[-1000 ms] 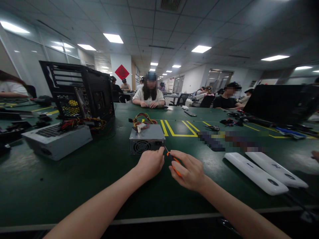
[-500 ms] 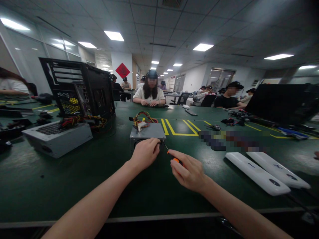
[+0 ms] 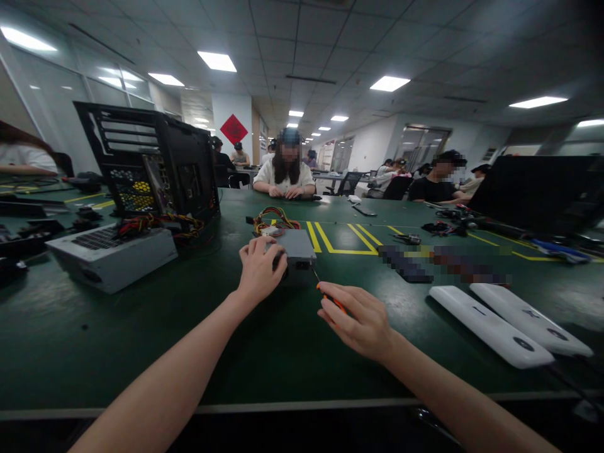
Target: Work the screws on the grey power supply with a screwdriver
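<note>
A small grey computer power supply [image 3: 301,244] rests on the green table in front of me, its socket side facing me. A bundle of coloured cables [image 3: 279,216] with connectors lies behind it. My left hand [image 3: 259,267] grips its left front, fingers bent over the top edge and thumb on the front face. Between the fingers of my right hand [image 3: 359,318] is a screwdriver with an orange and black handle [image 3: 338,304]. Its thin shaft points up and left, the tip at the right front corner of the power supply. Whether the tip sits in a screw is too small to tell.
Left of my hands stand a larger power supply [image 3: 116,255] and an open black computer case [image 3: 182,167]. Two white devices [image 3: 486,324] lie at the right, near pliers [image 3: 406,238] and a black panel [image 3: 542,195]. A person [image 3: 285,170] sits across the table.
My left hand has moved left from the right front corner to the left side of the power supply, uncovering its socket. The screwdriver stays at the right corner.
</note>
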`<state>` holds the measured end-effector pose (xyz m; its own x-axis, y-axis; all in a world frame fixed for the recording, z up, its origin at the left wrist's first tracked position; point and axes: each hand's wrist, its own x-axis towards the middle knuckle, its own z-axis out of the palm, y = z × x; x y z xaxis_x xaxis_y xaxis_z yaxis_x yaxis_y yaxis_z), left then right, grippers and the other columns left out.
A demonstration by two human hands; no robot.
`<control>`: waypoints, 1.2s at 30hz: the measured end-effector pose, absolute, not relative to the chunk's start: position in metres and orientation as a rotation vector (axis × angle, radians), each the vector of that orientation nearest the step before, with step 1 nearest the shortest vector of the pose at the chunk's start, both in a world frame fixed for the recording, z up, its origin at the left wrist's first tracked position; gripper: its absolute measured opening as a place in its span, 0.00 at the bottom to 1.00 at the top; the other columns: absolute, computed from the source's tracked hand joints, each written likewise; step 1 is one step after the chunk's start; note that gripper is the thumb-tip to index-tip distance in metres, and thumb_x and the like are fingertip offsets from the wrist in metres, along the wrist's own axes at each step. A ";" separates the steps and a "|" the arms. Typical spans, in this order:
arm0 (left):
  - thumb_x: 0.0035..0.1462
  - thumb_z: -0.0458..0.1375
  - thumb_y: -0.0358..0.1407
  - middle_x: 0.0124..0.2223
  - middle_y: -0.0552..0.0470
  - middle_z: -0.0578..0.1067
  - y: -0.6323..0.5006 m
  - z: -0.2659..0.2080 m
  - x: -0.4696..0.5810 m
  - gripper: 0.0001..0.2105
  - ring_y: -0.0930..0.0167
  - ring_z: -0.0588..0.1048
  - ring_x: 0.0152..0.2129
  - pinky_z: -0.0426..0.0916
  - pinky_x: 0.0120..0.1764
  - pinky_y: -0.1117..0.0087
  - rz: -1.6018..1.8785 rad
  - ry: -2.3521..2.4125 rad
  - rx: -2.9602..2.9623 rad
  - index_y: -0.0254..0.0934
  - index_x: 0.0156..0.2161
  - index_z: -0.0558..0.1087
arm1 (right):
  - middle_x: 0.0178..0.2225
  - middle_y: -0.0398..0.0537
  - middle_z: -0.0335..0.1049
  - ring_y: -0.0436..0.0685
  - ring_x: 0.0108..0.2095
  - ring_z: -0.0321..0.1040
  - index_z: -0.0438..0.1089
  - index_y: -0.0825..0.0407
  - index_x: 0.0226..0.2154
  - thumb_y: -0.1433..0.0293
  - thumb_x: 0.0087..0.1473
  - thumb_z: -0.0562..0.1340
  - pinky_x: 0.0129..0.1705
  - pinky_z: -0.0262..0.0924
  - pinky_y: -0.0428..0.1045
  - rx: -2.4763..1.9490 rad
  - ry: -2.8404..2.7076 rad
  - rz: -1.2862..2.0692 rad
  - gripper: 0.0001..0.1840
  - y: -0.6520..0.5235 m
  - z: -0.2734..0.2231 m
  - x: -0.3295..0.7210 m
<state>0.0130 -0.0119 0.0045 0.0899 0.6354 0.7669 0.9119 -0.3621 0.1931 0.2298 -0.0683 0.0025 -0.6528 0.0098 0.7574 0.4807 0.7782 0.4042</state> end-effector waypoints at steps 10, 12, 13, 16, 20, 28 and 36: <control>0.55 0.51 0.36 0.44 0.49 0.70 -0.014 0.004 0.016 0.08 0.62 0.62 0.46 0.50 0.45 0.57 -1.179 -1.528 -2.050 0.42 0.37 0.71 | 0.46 0.60 0.63 0.60 0.43 0.64 0.62 0.55 0.41 0.71 0.52 0.55 0.37 0.65 0.55 -0.392 -2.157 -0.698 0.12 -0.072 0.002 0.232; 0.54 0.51 0.35 0.43 0.49 0.70 -0.014 0.003 0.018 0.07 0.63 0.62 0.45 0.49 0.46 0.57 -1.180 -1.508 -2.078 0.42 0.37 0.71 | 0.44 0.58 0.66 0.57 0.37 0.66 0.63 0.56 0.41 0.72 0.51 0.58 0.33 0.64 0.52 -0.394 -2.130 -0.759 0.12 -0.072 0.003 0.231; 0.54 0.51 0.35 0.43 0.50 0.70 -0.015 0.003 0.018 0.08 0.64 0.63 0.45 0.49 0.46 0.58 -1.179 -1.497 -2.095 0.42 0.38 0.70 | 0.43 0.58 0.68 0.56 0.35 0.66 0.63 0.56 0.40 0.72 0.51 0.59 0.31 0.64 0.50 -0.384 -2.129 -0.756 0.12 -0.072 0.002 0.231; 0.54 0.51 0.34 0.43 0.51 0.70 -0.015 0.003 0.019 0.08 0.65 0.64 0.44 0.50 0.46 0.59 -1.180 -1.485 -2.130 0.42 0.39 0.70 | 0.40 0.57 0.69 0.52 0.35 0.67 0.62 0.57 0.40 0.74 0.52 0.59 0.31 0.64 0.47 -0.320 -2.175 -0.654 0.11 -0.071 0.001 0.231; 0.54 0.51 0.34 0.43 0.51 0.70 -0.014 0.003 0.017 0.08 0.66 0.65 0.43 0.50 0.45 0.60 -1.171 -1.486 -2.144 0.42 0.39 0.70 | 0.42 0.58 0.66 0.53 0.40 0.67 0.62 0.55 0.40 0.76 0.52 0.57 0.33 0.64 0.45 -0.313 -2.209 -0.616 0.10 -0.072 -0.001 0.233; 0.53 0.51 0.32 0.43 0.51 0.70 -0.015 0.004 0.018 0.09 0.65 0.65 0.43 0.50 0.45 0.60 -1.157 -1.500 -2.145 0.42 0.39 0.70 | 0.46 0.61 0.64 0.57 0.42 0.67 0.60 0.58 0.46 0.76 0.53 0.53 0.34 0.65 0.49 -0.307 -2.232 -0.532 0.16 -0.074 0.000 0.234; 0.54 0.50 0.33 0.43 0.50 0.70 -0.015 0.004 0.017 0.09 0.65 0.64 0.43 0.51 0.44 0.60 -1.147 -1.507 -2.164 0.42 0.40 0.70 | 0.43 0.62 0.65 0.58 0.41 0.67 0.61 0.58 0.44 0.71 0.54 0.54 0.34 0.66 0.49 -0.322 -2.255 -0.536 0.14 -0.075 0.002 0.232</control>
<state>0.0173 -0.0154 0.0043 0.1474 0.6700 0.7275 0.8797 -0.4251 0.2132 0.2317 -0.0748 0.0019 -0.6639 0.0605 0.7454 0.3896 0.8788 0.2757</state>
